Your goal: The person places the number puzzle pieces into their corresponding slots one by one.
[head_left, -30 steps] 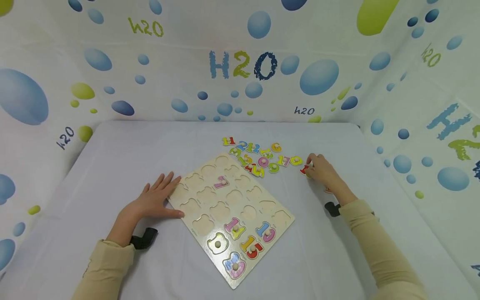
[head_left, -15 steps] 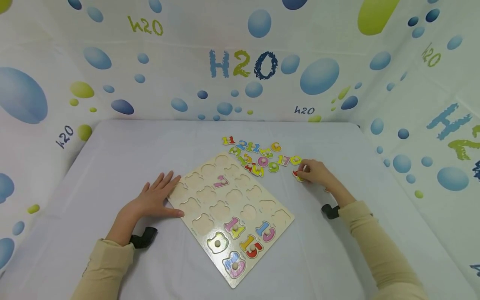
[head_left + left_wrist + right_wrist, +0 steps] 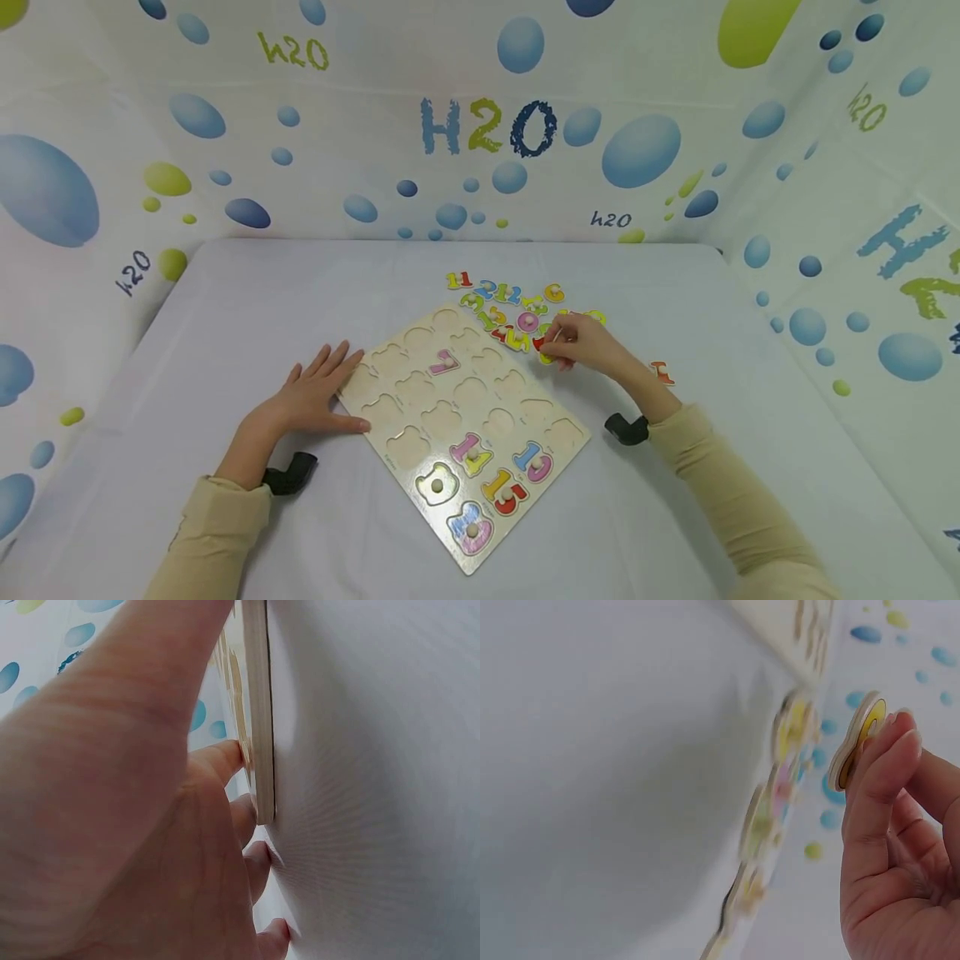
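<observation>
A wooden number puzzle board [image 3: 468,421] lies turned cornerwise on the table, many of its recesses bare. My left hand [image 3: 311,396] rests spread at its left corner; in the left wrist view the fingers lie along the board edge [image 3: 262,712]. My right hand [image 3: 585,342] pinches a red-and-yellow number piece [image 3: 545,359] near the board's upper right edge. In the right wrist view this puzzle piece [image 3: 864,739] is held above the table, its knob hidden by the fingers. A pink 7 [image 3: 445,362] lies on the upper part of the board.
Several loose number pieces [image 3: 498,293] are heaped behind the board, partly covered by my right hand. A red-orange piece [image 3: 662,372] lies apart at the right, beside my forearm. Pieces such as the 15 [image 3: 505,493] sit in the board's near corner.
My right hand has moved left with the red-and-yellow piece, from the far right side to the heap by the board. The left hand and board have stayed put.
</observation>
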Demonstrator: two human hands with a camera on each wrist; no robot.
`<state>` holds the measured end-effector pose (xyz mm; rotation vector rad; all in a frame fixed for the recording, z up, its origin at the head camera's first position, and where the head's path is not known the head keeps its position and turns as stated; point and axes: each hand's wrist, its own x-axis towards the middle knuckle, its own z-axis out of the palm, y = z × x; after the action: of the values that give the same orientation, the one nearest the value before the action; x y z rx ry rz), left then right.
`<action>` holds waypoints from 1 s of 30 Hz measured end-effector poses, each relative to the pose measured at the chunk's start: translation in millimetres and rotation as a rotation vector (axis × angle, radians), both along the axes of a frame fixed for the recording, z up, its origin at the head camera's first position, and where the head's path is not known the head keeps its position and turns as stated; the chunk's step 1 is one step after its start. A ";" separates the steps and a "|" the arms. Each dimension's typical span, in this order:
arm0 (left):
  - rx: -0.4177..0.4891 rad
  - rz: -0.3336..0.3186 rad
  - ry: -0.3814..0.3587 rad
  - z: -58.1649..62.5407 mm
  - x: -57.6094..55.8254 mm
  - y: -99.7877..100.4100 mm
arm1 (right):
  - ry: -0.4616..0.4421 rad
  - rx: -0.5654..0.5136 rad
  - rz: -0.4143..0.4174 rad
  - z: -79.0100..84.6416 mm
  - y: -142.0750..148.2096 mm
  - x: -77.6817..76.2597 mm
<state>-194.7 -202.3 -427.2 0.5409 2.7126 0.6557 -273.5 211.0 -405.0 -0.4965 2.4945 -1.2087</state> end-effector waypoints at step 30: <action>-0.008 0.009 -0.001 -0.5 4.1 4.3 | 0.108 0.252 0.405 0.9 -128.0 42.7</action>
<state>-190.6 -198.0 -427.8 0.5272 2.7170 0.6467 -230.9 83.0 -404.1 -0.9605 2.4229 -0.7203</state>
